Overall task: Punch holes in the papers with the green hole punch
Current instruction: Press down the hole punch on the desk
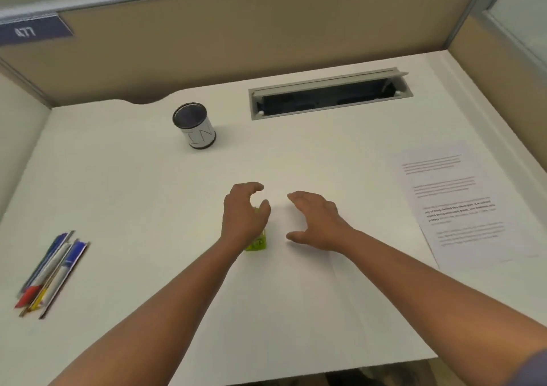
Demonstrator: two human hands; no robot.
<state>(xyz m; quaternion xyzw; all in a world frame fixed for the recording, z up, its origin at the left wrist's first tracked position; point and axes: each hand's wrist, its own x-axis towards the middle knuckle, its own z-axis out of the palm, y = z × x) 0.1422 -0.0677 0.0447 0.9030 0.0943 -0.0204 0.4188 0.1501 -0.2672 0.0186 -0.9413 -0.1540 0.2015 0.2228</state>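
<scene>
Left grip (244,216) curled over the green hole punch (257,242) mid-table (148,193), right grip (315,222) released beside it, printed paper (461,208) far right, round cup (194,125) behind, contents unclear, pens (50,273) left.

Even, soft overhead light is filling the scene, brightening the white desk (148,193) around both hands. Only faint shadows are forming, just under the left hand (244,216) and the right hand (318,222). Everything is looking slightly soft; the printed sheet (461,205) right of the hands is blurring unreadable. Wide-angle distortion is bending the partition (251,45) beyond them.
</scene>
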